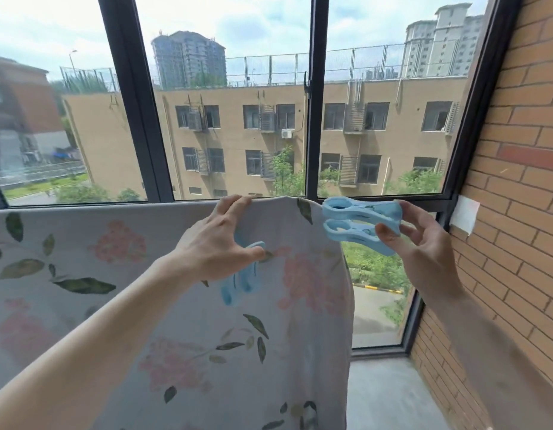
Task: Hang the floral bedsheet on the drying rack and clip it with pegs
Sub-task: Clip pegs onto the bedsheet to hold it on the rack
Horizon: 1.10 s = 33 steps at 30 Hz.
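Pinched between thumb and fingers of the right hand (430, 243), at the right of centre of the frame, a large blue peg (358, 223) is held sideways, its rounded end pointing left toward the corner of the floral bedsheet (163, 305). The peg's jaws appear closed; it is not yet on the cloth. The left hand (219, 243), in the middle of the frame, is laid against the sheet with its fingertips (238, 201) hooked over the top fold, while more blue pegs (241, 277) are kept under its palm; how many cannot be told, as the hand covers them.

The sheet is already draped across the lower left and centre of the frame, its top edge running level just below the window (207, 88). The rack's rail itself is hidden beneath the fold. A brick wall (517, 150) fills the right side.

Clipping seems to be the step in hand, with no peg seen fastened along the visible edge. Several faults may be foreseen. If the peg is pressed on without being opened wide, only cloth may be caught and the rail missed, so the sheet would slide. If the left hand is lifted too soon, the unclipped corner may slip off. The spare pegs, loosely held, may be dropped as the fingers shift.
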Available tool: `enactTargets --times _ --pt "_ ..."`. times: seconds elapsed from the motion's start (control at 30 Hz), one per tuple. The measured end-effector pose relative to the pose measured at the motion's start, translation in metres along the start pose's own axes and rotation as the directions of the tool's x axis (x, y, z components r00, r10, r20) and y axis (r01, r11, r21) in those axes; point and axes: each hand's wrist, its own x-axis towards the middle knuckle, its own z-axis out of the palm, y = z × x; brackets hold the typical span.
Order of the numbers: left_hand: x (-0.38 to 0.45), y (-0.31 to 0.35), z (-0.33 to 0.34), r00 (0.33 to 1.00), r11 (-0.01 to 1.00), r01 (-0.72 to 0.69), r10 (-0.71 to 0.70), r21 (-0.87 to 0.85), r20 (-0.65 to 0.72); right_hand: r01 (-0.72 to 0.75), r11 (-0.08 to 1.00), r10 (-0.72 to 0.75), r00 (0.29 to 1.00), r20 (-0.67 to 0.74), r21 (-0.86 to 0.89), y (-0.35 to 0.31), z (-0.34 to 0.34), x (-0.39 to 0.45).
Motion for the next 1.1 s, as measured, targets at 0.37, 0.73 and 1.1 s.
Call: enactTargets --times 0.37,0.73,1.1 --pt "-0.002 0.010 0.008 0.997 0.998 0.058 -0.057 0.008 -0.060 0.129 0.987 -0.121 0.989 0.083 -0.098 -0.005 -0.014 0.046" --pt "0.000 0.008 0.006 0.994 0.997 0.071 -0.069 0.020 -0.084 0.250 0.938 -0.191 0.952 0.240 -0.242 -0.026 -0.010 0.084" --pt "0.000 0.014 0.011 0.992 0.997 0.079 -0.077 0.016 -0.105 0.231 0.939 -0.139 0.933 0.333 -0.256 -0.012 0.019 0.100"
